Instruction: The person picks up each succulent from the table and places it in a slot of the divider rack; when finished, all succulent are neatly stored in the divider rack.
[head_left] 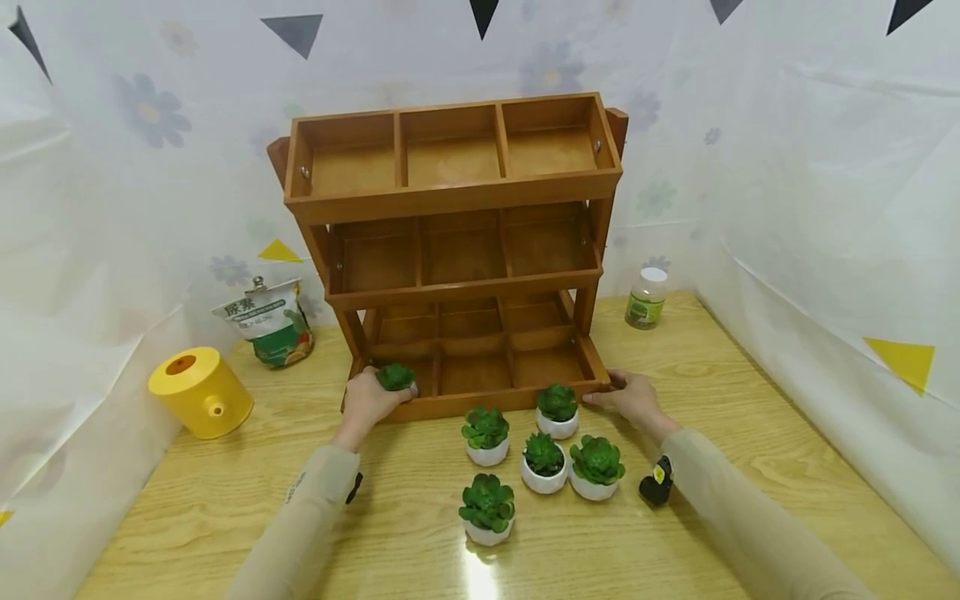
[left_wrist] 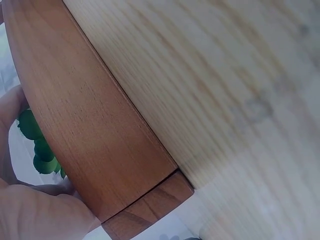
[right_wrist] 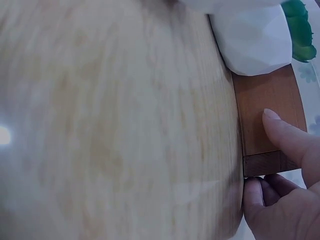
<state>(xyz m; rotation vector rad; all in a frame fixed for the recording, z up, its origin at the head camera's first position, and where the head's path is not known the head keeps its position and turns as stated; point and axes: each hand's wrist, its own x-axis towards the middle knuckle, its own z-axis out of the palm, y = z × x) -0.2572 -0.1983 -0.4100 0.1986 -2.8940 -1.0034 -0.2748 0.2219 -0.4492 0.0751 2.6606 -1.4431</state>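
Note:
A brown wooden three-tier shelf (head_left: 450,192) with divided compartments stands against the back. My left hand (head_left: 369,402) holds a small potted succulent (head_left: 396,377) in the bottom tier's left front compartment. Behind the front board (left_wrist: 85,115) in the left wrist view, its fingers curl about the green leaves; the pot is mostly hidden. My right hand (head_left: 628,398) grips the bottom tier's front right corner. The right wrist view has the thumb on the front board (right_wrist: 267,107) and the other fingers bent at its end. Beside that thumb, a white-potted succulent (head_left: 557,412) stands against the board.
Several more white-potted succulents (head_left: 487,508) stand on the wooden table (head_left: 405,533) before the shelf. To the left are a yellow watering can (head_left: 202,396) and a clipped green-white bag (head_left: 277,325). A lidded jar (head_left: 647,298) stands back right. White sheets (head_left: 825,208) enclose the table.

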